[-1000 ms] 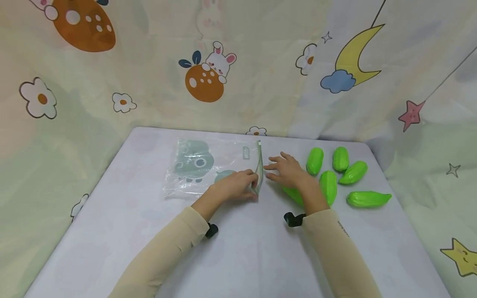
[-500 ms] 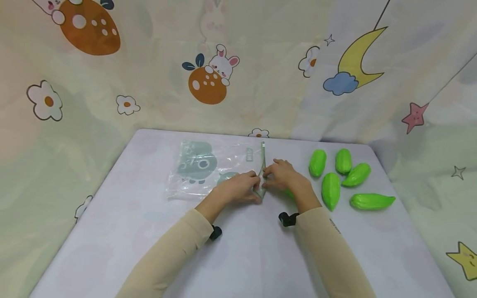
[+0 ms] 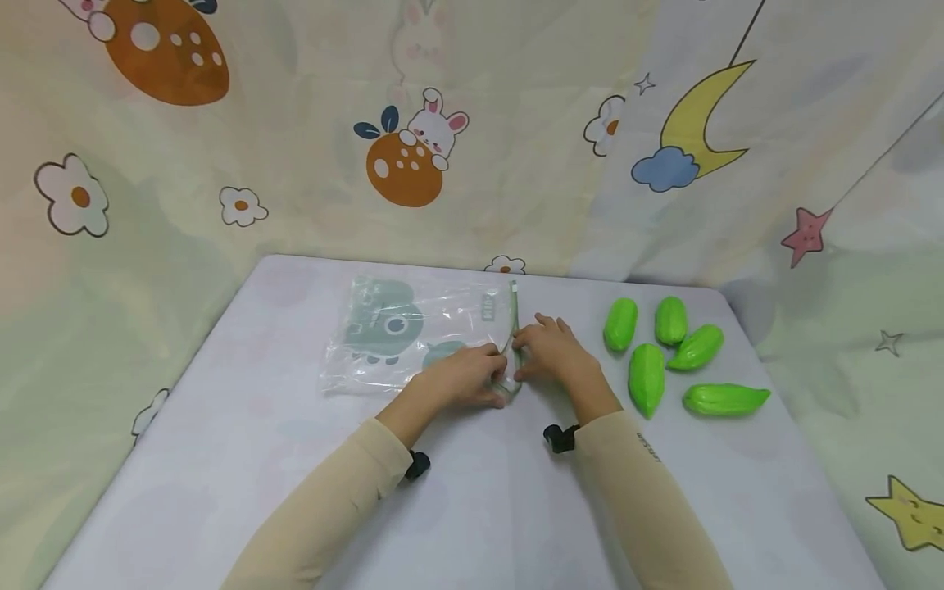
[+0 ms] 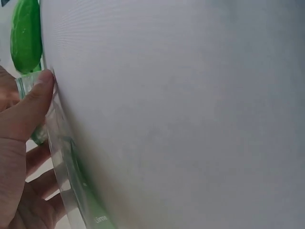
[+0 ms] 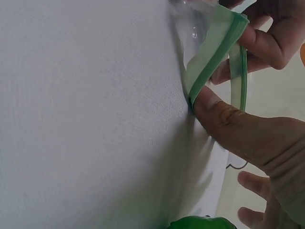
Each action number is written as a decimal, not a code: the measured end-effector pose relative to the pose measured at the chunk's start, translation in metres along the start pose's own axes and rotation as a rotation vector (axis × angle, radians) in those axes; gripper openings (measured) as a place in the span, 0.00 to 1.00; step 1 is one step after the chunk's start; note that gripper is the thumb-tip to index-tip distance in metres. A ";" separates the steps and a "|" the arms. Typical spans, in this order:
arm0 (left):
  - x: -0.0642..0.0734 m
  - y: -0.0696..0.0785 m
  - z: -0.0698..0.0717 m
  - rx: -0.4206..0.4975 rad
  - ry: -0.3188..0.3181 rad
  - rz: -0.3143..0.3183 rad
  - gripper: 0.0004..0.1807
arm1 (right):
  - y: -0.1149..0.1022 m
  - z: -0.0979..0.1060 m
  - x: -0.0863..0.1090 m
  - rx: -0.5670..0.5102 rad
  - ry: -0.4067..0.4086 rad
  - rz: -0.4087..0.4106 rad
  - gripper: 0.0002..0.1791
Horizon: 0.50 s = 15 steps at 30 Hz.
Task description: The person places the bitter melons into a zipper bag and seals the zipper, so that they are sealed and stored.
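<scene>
Plastic bag (image 3: 472, 299) is on the white desk (image 3: 472, 508), cartoon-print cloth (image 3: 295, 123) round back and sides, green veggies (image 3: 646, 379) off right; left hand (image 3: 466, 375) has fingers pinching it, right hand (image 3: 556, 354) has fingers on the green strip (image 3: 514, 303), can't tell if gripping

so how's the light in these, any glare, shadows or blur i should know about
Head view: fairly even light, small glints on the clear bag, soft shadows on the table; left wrist view: duller, the bag's lettering soft and hard to read; right wrist view: also dim, with a broad, soft-edged shadow across the table.
</scene>
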<state>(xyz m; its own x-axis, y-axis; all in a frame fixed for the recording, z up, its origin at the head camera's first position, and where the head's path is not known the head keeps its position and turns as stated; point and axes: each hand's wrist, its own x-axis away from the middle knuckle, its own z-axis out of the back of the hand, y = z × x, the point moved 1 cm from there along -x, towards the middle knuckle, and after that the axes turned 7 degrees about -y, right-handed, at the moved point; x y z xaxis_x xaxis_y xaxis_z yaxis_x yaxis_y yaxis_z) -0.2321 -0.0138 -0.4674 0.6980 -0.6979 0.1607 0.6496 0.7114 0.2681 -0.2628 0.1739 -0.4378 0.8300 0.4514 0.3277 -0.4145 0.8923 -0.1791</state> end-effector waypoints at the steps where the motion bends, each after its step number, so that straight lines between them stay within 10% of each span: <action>1: 0.001 -0.001 0.000 -0.003 0.000 -0.003 0.20 | 0.000 0.000 0.000 0.003 -0.003 -0.005 0.30; 15: 0.015 -0.014 -0.001 0.129 -0.027 -0.017 0.20 | -0.007 -0.001 -0.006 0.033 -0.037 -0.128 0.35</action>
<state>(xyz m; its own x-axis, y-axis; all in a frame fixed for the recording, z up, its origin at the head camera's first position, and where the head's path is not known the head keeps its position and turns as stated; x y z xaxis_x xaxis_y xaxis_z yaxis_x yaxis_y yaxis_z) -0.2304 -0.0344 -0.4699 0.6778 -0.7130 0.1796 0.6162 0.6841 0.3903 -0.2644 0.1646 -0.4395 0.8628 0.3338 0.3797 -0.3188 0.9421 -0.1038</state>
